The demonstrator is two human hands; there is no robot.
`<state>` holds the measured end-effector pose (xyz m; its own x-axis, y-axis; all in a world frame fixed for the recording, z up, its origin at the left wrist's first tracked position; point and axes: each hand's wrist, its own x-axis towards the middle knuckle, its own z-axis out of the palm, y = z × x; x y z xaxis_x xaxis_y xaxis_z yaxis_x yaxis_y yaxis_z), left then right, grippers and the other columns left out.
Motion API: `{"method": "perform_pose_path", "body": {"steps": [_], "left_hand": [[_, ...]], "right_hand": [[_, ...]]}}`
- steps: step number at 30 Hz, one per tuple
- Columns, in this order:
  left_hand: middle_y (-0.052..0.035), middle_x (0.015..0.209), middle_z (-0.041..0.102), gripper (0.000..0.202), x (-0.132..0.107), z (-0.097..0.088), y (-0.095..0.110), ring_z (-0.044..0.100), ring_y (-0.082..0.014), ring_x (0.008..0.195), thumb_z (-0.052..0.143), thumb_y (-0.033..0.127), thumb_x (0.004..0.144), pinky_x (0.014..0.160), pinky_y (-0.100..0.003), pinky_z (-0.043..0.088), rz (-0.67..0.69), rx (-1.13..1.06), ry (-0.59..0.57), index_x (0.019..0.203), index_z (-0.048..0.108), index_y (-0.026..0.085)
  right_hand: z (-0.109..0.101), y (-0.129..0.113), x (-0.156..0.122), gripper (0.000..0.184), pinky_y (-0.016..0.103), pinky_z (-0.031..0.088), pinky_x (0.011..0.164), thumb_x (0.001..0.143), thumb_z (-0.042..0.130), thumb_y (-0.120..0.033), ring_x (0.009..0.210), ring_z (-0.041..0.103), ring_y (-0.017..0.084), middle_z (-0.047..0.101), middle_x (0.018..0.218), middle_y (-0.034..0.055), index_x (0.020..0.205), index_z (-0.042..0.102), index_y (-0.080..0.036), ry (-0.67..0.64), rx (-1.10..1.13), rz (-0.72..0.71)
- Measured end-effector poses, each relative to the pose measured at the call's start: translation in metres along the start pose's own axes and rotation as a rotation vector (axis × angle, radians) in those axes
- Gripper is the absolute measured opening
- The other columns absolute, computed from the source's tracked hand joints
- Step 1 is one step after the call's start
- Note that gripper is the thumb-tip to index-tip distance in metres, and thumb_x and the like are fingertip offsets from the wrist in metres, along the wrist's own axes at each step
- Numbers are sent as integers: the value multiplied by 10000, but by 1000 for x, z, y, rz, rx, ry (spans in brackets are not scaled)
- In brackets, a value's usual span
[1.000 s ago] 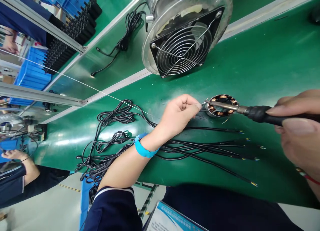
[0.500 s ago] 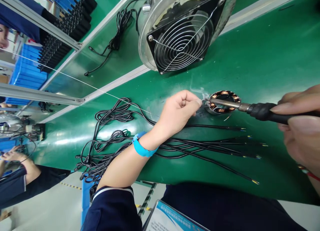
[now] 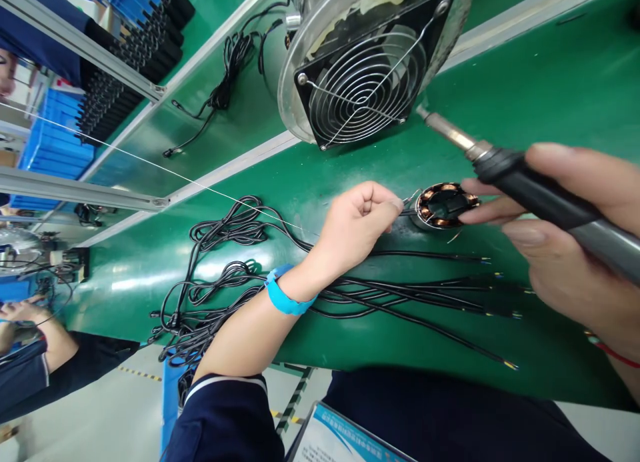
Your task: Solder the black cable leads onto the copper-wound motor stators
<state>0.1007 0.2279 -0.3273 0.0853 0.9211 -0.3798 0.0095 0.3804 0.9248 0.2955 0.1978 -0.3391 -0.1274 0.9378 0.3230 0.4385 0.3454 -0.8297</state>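
My left hand (image 3: 363,215), with a blue wristband, is pinched on the end of a black power cord (image 3: 407,213) beside a ring-shaped motor stator (image 3: 421,217) with copper windings. The stator lies on the green workbench. A thin pale wire (image 3: 200,180) runs from the upper left down behind my left wrist; where it ends is hidden. My right hand (image 3: 565,229) is closed around a black-handled soldering iron (image 3: 530,185). The iron's metal tip points up and left, apart from the stator, close to the fan guard's lower right corner.
A fan with a round wire guard (image 3: 361,105) stands beyond the stator. Several black cords (image 3: 390,290) with bared ends lie under and beside my left forearm. A coiled cord (image 3: 233,65) lies behind the rail. Black parts (image 3: 130,75), blue bins (image 3: 55,139) and another person's arm (image 3: 57,335) are at left.
The soldering iron has lifted off the stator's left edge, its tip now up by the fan. My right hand has shifted left with it. The left hand has stayed in place.
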Motion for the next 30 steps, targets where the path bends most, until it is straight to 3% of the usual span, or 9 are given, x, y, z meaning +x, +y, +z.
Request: {"method": "perform_pose_path", "body": {"steps": [3,8,14,18,21,25,30], "left_hand": [[83,507,499,200,0,0,1,392,-23,459,625,79,833,487,-168,324,-15,2,6,666,546,156],[86,516,492,199,-1,0,1,403,-23,468,633,101,837,491,-164,321,-19,21,17,672,539,157],[83,547,513,149,-3,0,0,442,-26,493,583,83,859,517,-153,353,-3,-3,17,736,551,160],[75,576,537,183,-7,-1,-1,453,-22,494,545,42,859,517,-147,364,32,-21,-14,734,503,168],[81,559,509,175,-11,-2,-2,421,-28,447,546,103,891,465,-161,338,54,8,-68,748,482,181],[73,563,504,148,-14,-6,-7,445,-52,462,567,237,922,470,-186,355,195,95,-117,797,503,190],[4,753,583,129,-13,-10,-11,533,-102,694,604,218,886,633,-233,431,452,341,-114,770,563,180]], "right_hand": [[8,8,3,471,435,586,979,1034,512,-330,1098,680,198,641,1303,-10,1485,420,-428,-14,31,-113],[15,27,14,443,507,543,991,1018,512,-466,1160,645,254,670,1252,33,1435,460,-328,-133,-139,-263],[20,20,16,438,326,559,876,1000,577,-400,1055,665,182,709,1120,12,1410,481,-282,-41,-170,-243],[25,12,15,442,297,548,887,991,590,-364,982,661,151,700,1030,-3,1410,486,-271,-9,-130,-270],[29,8,16,415,279,548,867,983,600,-328,974,655,139,691,1007,-20,1384,506,-278,-13,-97,-265],[30,7,17,415,296,549,871,965,633,-338,971,660,145,701,968,-38,1362,524,-293,-7,-71,-225],[29,12,18,440,346,540,928,943,665,-402,1031,673,170,717,949,-48,1354,536,-313,-27,-23,-178]]}}
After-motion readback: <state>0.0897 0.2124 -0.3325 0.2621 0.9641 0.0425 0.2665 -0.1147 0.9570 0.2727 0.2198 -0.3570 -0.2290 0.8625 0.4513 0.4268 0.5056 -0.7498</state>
